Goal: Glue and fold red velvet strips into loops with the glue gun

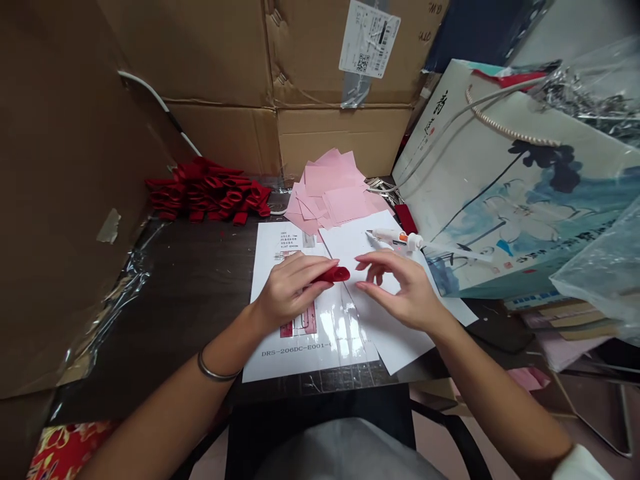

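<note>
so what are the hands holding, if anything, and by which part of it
The left hand grips a rolled red piece behind its open end, which juts toward the right hand; that hand holds nothing visible.

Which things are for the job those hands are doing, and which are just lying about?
Likely for the job:
red roll in the left hand
pile of red rolls
glue gun
printed sheet
maybe pink papers

Probably just lying about:
paper bag
clear plastic
</note>
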`<state>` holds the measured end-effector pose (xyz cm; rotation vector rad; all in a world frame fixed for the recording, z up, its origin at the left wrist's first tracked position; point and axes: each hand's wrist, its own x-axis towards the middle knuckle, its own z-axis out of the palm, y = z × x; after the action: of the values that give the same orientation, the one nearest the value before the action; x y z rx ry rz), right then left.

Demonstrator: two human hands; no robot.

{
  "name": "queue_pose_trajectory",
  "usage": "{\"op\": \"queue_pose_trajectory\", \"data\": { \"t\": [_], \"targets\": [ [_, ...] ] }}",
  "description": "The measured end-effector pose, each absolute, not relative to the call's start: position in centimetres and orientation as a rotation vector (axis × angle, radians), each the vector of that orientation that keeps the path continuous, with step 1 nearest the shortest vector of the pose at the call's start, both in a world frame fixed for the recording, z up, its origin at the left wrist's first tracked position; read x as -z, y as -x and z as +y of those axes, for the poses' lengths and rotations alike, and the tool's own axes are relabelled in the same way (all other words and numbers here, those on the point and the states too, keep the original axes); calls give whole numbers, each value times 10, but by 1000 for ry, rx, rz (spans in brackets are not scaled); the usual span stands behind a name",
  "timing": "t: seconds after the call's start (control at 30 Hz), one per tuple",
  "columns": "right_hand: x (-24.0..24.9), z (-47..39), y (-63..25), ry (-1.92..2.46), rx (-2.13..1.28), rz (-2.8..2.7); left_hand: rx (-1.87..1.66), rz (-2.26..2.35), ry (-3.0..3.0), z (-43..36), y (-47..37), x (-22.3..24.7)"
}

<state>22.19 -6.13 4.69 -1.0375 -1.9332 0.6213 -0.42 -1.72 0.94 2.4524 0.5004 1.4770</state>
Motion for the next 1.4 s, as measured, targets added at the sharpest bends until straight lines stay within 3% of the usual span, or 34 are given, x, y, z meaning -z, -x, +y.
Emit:
{"op": "queue_pose_trajectory", "data": {
  "t": [0.17,0.37,1.4],
  "targets": [
    [-47,-25,-211,682,-826,-1932,-1508,449,-2497,-17,5,-9],
    [-34,-30,-209,660,-901,-1815,-1462,430,-2515,-18,4,-9],
    [-35,-40,-196,598,-514,-1842,-1528,469,-2273,-25,-4,-10]
  ]
}}
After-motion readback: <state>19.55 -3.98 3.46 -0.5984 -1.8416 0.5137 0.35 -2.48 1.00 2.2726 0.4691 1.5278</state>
